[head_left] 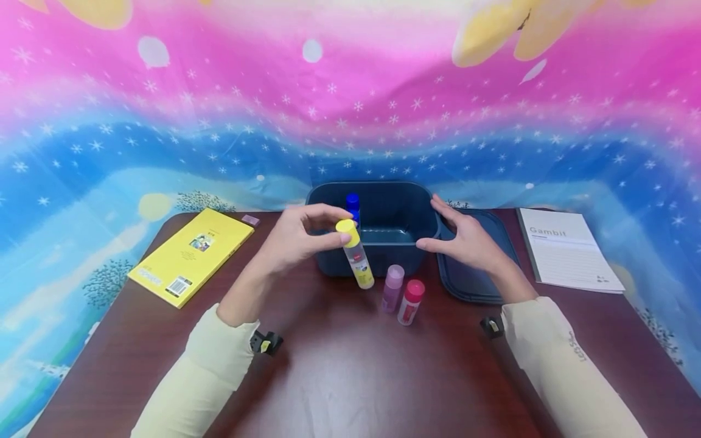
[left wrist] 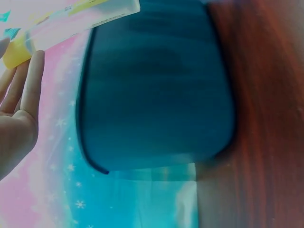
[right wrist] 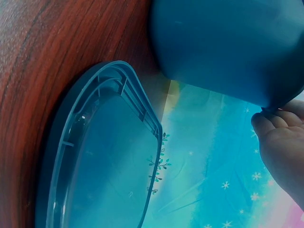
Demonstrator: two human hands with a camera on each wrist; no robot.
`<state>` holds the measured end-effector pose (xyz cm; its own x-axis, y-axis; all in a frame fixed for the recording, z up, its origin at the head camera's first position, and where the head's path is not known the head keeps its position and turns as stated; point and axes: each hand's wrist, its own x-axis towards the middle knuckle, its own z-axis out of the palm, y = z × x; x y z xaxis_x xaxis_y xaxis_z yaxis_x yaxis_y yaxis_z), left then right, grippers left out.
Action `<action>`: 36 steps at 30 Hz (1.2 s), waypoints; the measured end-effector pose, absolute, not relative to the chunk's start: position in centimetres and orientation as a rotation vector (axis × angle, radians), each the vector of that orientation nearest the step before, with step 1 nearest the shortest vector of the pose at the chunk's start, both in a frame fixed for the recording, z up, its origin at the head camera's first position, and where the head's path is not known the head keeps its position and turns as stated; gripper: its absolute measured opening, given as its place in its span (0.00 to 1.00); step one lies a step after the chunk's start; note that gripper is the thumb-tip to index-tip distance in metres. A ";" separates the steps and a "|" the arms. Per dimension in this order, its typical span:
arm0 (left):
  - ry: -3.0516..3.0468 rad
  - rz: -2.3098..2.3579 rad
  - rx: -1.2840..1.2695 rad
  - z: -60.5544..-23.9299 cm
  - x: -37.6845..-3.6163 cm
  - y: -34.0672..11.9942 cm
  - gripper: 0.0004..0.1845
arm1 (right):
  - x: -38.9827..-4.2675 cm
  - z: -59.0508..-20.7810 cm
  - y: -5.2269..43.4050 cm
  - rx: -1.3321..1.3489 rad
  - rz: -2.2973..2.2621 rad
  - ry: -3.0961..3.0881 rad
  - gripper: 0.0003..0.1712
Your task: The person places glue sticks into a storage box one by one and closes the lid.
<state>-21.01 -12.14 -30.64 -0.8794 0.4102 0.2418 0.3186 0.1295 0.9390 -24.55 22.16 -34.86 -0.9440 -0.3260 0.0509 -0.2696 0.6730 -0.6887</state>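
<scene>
My left hand pinches the yellow cap of a clear bottle, holding it tilted above the table just in front of a dark blue bin. The left wrist view shows that bottle at the top left, fingers beside its cap, with the bin filling the middle. A blue-capped bottle stands inside the bin. My right hand rests with relaxed fingers against the bin's right rim; its fingertips touch the rim of the bin and hold nothing.
A purple bottle and a red-capped bottle stand before the bin. The bin's lid lies to its right. A yellow book and small purple block lie left, a white booklet right.
</scene>
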 end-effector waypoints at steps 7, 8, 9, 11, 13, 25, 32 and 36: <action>2.153 2.158 0.748 -29.2 -21.3 -12.5 0.18 | -24.7 -34.8 22.3 -0.490 -1.136 2.794 0.56; 2.134 2.194 0.756 -29.1 -21.4 -12.5 0.18 | -24.7 -34.8 22.3 -0.489 -1.137 2.795 0.56; 2.118 2.229 0.762 -29.0 -21.4 -12.4 0.18 | -24.7 -34.8 22.3 -0.485 -1.140 2.795 0.56; 2.099 2.281 0.774 -28.8 -21.6 -12.4 0.17 | -24.7 -34.8 22.4 -0.486 -1.138 2.795 0.56; 2.091 2.320 0.775 -28.7 -21.7 -12.2 0.16 | -24.7 -34.8 22.4 -0.488 -1.141 2.792 0.56; 2.061 2.463 0.736 -28.5 -22.3 -10.6 0.18 | -24.9 -34.9 22.2 -0.493 -1.143 2.790 0.56; 2.191 2.349 0.713 -28.9 -23.5 -9.1 0.19 | -24.8 -35.0 22.2 -0.489 -1.139 2.784 0.56; 2.264 2.295 0.700 -29.0 -24.3 -8.3 0.17 | -24.8 -34.9 22.2 -0.489 -1.141 2.786 0.55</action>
